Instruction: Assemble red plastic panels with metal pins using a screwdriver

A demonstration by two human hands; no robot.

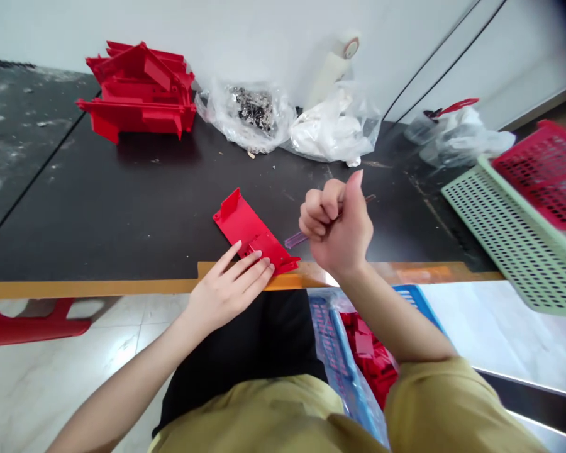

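Okay, your right hand (337,220) is clenching a translucent purple rod (299,238), while your left hand (221,296) is resting its open fingers (252,267) on a red plastic part (243,223) lying on the dark surface (122,207).

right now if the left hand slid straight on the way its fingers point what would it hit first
The left hand rests on the red plastic part; past that, probably the translucent purple rod held in the right hand, though depth is unclear.
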